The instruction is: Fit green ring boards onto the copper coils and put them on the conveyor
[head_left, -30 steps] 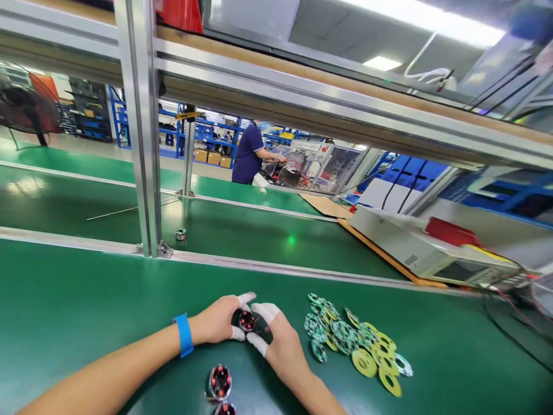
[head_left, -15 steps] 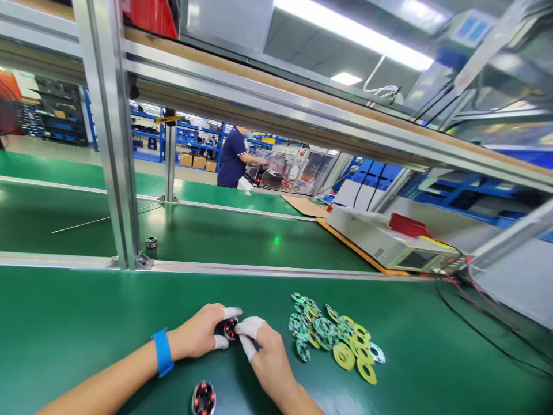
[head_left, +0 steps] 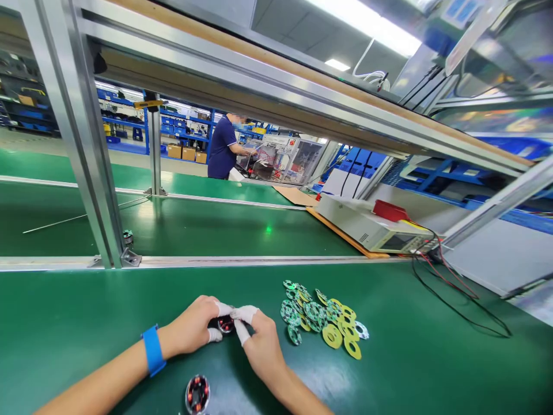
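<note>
My left hand (head_left: 196, 325), with white finger cots and a blue wristband (head_left: 152, 350), grips a small round motor stator (head_left: 225, 324) with reddish copper coils. Close beside it, my right hand (head_left: 258, 334) pinches the stator's right upper edge with cot-covered thumb and finger. Fingertips hide part of the rim; whether anything small is between the right fingers cannot be made out. Nearer to me lies a second motor stator (head_left: 197, 394), coils facing up. Right of my hands is a loose pile of green ring-shaped circuit boards (head_left: 315, 314) and yellow rings (head_left: 332, 336).
An aluminium post (head_left: 80, 144) and rail (head_left: 259, 261) stand beyond my hands on the green bench (head_left: 415, 346). Another small round part (head_left: 128, 236) sits behind the post. A grey instrument (head_left: 367, 222) with cables (head_left: 458, 308) is at right. A person (head_left: 222, 147) works farther back.
The camera view has shifted, so the scene sits slightly farther left and higher. Both hands stay at the stator; the right fingers now lie closer over its upper edge.
</note>
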A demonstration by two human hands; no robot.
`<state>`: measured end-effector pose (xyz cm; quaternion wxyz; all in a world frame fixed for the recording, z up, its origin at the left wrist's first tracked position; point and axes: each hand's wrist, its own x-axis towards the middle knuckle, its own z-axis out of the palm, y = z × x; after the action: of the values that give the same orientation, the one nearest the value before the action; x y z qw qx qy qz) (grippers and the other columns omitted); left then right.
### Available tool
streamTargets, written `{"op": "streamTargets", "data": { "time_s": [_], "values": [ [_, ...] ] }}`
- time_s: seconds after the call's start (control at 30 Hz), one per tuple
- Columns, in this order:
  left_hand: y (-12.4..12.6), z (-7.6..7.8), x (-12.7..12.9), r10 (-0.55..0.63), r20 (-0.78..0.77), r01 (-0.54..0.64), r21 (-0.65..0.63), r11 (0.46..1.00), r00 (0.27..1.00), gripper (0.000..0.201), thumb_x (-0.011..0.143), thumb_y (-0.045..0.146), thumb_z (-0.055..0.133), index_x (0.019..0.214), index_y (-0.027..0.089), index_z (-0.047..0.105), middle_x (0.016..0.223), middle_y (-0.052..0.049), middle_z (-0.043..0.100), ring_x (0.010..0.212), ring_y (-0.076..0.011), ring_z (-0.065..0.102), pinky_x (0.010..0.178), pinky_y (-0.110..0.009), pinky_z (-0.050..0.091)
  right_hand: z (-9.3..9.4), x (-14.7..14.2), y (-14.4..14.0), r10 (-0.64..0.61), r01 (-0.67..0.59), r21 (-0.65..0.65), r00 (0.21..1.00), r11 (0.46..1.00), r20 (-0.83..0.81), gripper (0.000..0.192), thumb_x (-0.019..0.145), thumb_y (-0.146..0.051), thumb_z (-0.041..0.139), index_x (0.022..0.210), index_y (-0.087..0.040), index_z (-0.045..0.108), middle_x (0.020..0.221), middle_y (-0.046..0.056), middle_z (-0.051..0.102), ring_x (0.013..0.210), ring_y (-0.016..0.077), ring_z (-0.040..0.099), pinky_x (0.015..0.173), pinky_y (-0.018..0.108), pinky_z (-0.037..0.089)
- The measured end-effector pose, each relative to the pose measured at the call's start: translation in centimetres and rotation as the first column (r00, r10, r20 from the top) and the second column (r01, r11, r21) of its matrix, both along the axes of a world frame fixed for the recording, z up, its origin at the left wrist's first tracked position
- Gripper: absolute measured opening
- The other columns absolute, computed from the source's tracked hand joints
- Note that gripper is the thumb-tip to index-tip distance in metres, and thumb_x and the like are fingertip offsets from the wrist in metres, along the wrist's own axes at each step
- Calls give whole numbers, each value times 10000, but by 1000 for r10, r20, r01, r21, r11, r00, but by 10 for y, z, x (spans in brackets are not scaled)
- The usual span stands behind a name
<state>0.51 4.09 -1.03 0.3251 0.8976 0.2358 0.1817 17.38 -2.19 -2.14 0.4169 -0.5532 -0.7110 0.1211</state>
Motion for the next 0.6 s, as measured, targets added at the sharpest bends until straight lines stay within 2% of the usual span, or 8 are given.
{"op": "streamTargets", "data": {
  "time_s": [0.13, 0.23, 0.37, 0.47, 0.6],
  "values": [
    [2, -7, 0, 47, -40, -46, 28, 999, 998, 139, 719, 136, 625, 833, 208, 592, 834, 10, 619, 809, -173, 519, 771, -261, 366, -6, -3, -1, 49, -57, 188, 998, 981, 47, 299, 810, -78, 468, 968, -206, 688, 823, 62, 695, 745, 180, 640, 663, 290, 530],
    [3, -8, 0, 45, -54, -44, 32, 999, 998, 140, 722, 143, 628, 836, 212, 586, 829, 15, 613, 799, -169, 515, 764, -260, 366, -9, -1, -2, 59, -74, 220, 995, 973, 75, 301, 837, -101, 462, 1043, -199, 658, 874, 73, 704, 777, 176, 651, 685, 284, 542],
    [2, -1, 0, 40, -62, -38, 34, 999, 997, 166, 740, 156, 621, 887, 227, 587, 837, 17, 611, 809, -170, 518, 770, -263, 364, -7, 5, -3, -7, -4, 67, 988, 998, 155, 324, 825, -121, 467, 1096, -159, 640, 979, 104, 709, 882, 215, 665, 778, 338, 546],
    [1, 2, -1, 49, -84, -46, 36, 998, 995, 137, 744, 160, 622, 862, 220, 587, 817, 12, 606, 808, -175, 521, 768, -267, 367, -3, 8, -3, -9, 28, -75, 971, 997, 237, 358, 802, -117, 467, 1111, -160, 644, 960, 97, 721, 850, 229, 678, 759, 356, 552],
    [-1, 0, -1, 71, -102, -67, 42, 997, 992, 206, 728, 156, 639, 910, 225, 574, 835, 7, 603, 831, -183, 522, 787, -276, 372, 0, 6, -4, -59, 87, -101, 967, 991, 249, 381, 788, -128, 472, 1129, -170, 635, 909, 85, 725, 793, 219, 679, 721, 340, 556]
  ]
}}
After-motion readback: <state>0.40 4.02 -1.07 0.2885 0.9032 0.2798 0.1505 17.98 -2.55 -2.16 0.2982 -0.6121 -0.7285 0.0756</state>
